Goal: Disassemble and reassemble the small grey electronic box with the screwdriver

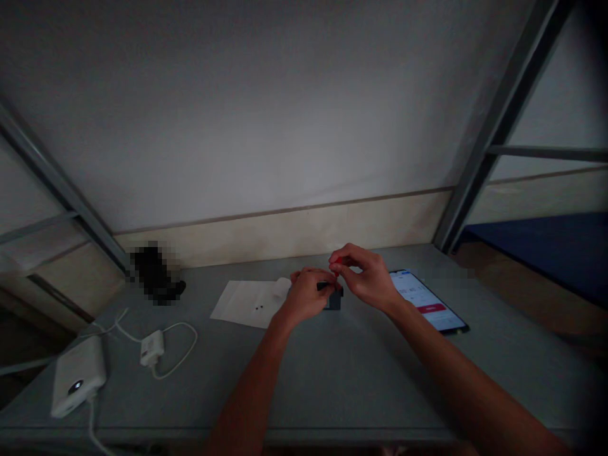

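My left hand (308, 294) is closed on a small dark box-like device (334, 300) resting on the grey table. The fingers hide much of the device. My right hand (363, 275) pinches a small red screwdriver (337, 260) upright above the device's top. Its tip is hidden among the fingers, so I cannot tell whether it touches. Just left of my left hand lies a white sheet of paper (244, 301), with a few tiny dark pieces (259, 308) on it, too small to make out clearly.
A phone (430, 301) with a lit screen lies right of my hands. At the left are a white power bank (80, 377) and a white adapter (152, 347) with cables. A blurred black object (156, 272) stands behind them. A wall and metal frame posts (494, 126) border the table (342, 386).
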Tool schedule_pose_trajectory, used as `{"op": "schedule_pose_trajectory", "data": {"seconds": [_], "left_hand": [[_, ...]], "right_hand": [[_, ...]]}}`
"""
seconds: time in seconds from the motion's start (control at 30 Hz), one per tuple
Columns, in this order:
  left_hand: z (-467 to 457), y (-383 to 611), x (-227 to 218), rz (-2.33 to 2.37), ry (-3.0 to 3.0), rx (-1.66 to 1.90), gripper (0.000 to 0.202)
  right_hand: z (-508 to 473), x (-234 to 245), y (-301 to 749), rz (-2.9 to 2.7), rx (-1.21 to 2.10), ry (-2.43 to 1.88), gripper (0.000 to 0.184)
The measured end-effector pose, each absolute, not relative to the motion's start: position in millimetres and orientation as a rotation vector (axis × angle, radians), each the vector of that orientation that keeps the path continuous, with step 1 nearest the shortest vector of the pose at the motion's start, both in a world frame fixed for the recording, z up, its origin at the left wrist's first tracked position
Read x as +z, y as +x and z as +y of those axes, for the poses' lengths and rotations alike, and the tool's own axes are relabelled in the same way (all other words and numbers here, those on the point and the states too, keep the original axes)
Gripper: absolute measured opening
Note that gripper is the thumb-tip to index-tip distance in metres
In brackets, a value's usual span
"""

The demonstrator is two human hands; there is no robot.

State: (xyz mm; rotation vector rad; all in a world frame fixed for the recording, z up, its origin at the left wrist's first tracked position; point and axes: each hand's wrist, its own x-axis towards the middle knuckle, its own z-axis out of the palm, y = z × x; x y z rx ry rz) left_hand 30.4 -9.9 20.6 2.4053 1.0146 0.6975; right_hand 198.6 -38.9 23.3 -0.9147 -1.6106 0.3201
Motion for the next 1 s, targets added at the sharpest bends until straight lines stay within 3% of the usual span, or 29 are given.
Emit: {"op": "schedule_pose_trajectory", "data": {"seconds": [0.37,0.6,0.8,1.0], "left_hand": [[-11.0,29.5,20.2,1.005,2.414,0.651,0.024],[-10.4,30.7,17.3,1.011,2.383,0.645,0.02],[-10.9,29.5,19.3,1.029,2.379,0.63,0.021],[-8.8,29.6,15.3,0.987,2.366,0.661,0.022]], "right_hand": [[-39.3,30.5,202.6,-1.619,0.679,-0.87,0.015],[-30.7,24.2,204.8,-1.663,0.354,-0.902,0.015],[-38.1,31.7,203.7,-1.755,0.479,-0.787,0.027],[-35.4,26.5,200.9,-1.696,0.332,-0.908,0.01]]}}
